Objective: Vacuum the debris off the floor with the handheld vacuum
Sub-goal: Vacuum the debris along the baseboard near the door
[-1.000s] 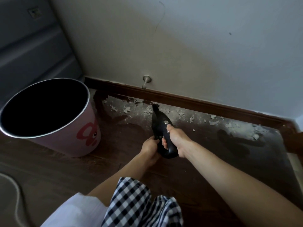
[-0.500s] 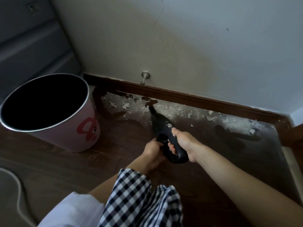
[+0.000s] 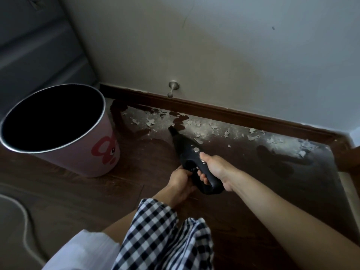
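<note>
Centre frame, slightly right: fingers (image 3: 202, 177) of right hand (image 3: 216, 168) curl under the rear handle of the black handheld vacuum (image 3: 191, 158), thumb laid along the top beside the silver button. Left hand (image 3: 180, 179) grips the underside of the body from the left, fingers wrapped round it; exact finger placement hidden behind the housing. Vacuum points away and up-frame, nozzle tip low at the near edge of the debris (image 3: 210, 129), a pale band of flakes and dust on the dark floor (image 3: 136, 191) along the skirting board (image 3: 233, 114). Judgement: rigid plastic shell, light enough for one hand; the loop handle is the proper hold, second hand only steadies the aim. Flakes look thin and brittle, likely to lift easily or scatter. Pink bin (image 3: 83, 152) stands at left, well apart from the nozzle; door stop (image 3: 172, 88) on wall above. Versus half a second ago: nozzle sits a little further left and lower along the band, same two-handed grip; most debris to the right not yet cleared.
</note>
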`<action>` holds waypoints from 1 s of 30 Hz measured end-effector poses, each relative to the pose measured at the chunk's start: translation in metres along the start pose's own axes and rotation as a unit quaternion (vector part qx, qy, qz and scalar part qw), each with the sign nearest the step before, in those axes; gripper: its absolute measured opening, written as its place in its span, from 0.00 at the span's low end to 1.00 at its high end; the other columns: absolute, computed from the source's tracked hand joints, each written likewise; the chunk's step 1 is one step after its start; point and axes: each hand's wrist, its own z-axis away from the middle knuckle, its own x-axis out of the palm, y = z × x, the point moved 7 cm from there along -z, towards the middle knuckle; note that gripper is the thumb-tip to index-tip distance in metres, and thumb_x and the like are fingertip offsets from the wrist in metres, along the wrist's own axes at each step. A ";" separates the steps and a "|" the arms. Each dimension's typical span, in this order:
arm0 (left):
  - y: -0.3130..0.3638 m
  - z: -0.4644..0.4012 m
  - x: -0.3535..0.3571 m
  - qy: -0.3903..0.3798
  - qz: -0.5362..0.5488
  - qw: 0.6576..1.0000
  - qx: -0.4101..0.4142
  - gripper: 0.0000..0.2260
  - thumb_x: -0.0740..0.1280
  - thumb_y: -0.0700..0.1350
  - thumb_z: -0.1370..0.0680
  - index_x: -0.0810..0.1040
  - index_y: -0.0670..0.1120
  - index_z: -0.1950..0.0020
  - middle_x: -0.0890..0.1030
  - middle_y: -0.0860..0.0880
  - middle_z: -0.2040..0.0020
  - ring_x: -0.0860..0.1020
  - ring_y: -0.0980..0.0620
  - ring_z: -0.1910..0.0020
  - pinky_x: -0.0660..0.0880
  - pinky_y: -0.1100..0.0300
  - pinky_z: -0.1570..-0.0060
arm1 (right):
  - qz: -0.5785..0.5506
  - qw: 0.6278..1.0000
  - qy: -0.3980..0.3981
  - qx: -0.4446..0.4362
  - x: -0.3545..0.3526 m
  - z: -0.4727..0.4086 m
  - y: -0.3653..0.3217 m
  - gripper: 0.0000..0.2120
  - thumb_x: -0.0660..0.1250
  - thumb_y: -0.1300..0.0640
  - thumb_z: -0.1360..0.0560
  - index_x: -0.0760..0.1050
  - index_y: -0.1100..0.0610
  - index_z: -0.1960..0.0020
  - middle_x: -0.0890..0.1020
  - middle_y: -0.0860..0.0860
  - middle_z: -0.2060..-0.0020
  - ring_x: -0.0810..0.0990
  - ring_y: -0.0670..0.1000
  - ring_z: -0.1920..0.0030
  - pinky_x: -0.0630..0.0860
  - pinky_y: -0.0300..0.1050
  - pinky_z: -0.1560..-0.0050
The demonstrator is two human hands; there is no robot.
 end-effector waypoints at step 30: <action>0.022 -0.017 -0.018 0.013 0.025 0.999 0.026 0.19 0.50 0.31 0.19 0.75 0.45 0.38 0.79 0.48 0.72 0.76 0.53 0.75 0.74 0.58 0.69 | 0.017 1.000 0.013 -0.001 0.018 -0.029 -0.014 0.21 0.53 0.47 0.17 0.73 0.64 0.50 0.75 0.54 0.70 0.72 0.48 0.73 0.70 0.38 0.75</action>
